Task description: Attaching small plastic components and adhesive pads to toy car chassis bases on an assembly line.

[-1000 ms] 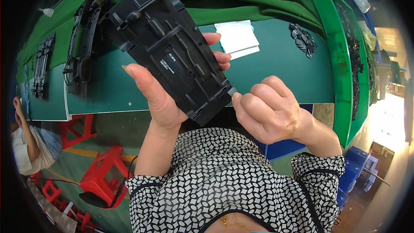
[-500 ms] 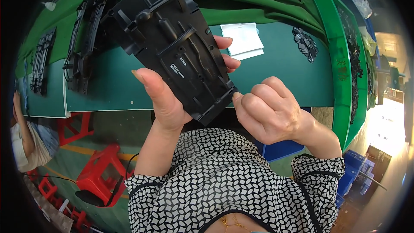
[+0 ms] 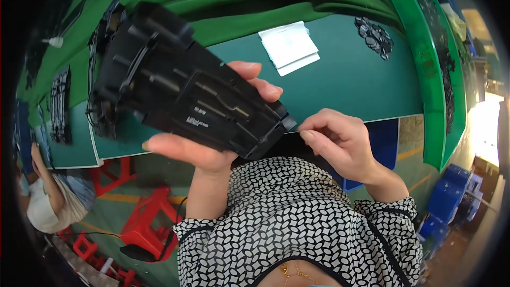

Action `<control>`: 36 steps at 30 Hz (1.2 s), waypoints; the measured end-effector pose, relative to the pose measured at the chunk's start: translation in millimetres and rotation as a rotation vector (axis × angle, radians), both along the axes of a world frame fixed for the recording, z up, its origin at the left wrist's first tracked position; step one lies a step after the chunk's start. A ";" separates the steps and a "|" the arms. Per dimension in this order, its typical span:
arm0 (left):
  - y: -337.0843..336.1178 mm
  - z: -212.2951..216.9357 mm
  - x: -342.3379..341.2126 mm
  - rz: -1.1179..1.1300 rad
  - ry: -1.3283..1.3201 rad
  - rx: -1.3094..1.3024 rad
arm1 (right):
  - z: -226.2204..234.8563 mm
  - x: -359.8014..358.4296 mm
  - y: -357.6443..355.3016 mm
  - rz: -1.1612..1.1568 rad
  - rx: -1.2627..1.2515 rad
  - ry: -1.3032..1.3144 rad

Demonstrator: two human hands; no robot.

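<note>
Black plastic housing (image 3: 186, 101), long and ribbed with moulded channels, is being held tilted above the green work table (image 3: 350, 82), its upper end blurred. It is being gripped by the left hand (image 3: 212, 149), thumb beneath and fingers curled over the far edge. The right hand (image 3: 340, 141) is being kept just beside the housing's lower right corner, fingertips pinched narrowly together; whether anything is being pinched cannot be told. White folded sheets (image 3: 289, 48) and small dark parts (image 3: 374, 36) are lying farther back.
</note>
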State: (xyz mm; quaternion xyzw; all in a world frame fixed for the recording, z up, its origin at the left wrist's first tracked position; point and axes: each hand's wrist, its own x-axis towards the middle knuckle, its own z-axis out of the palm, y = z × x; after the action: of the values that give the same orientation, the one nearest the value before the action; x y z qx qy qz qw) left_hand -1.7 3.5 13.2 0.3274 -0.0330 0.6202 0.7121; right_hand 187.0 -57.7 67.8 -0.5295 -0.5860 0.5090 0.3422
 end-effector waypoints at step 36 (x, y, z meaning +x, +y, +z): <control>1.4 -6.4 -11.5 -0.083 0.113 0.200 | -4.8 -22.2 4.6 -0.042 -0.432 0.248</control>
State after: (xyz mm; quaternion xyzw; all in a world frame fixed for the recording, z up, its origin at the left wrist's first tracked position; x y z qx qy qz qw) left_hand -13.2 4.9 6.7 0.4295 -0.0679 0.5643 0.7018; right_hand 164.9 -53.1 63.0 -0.5359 -0.4062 0.6763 0.3009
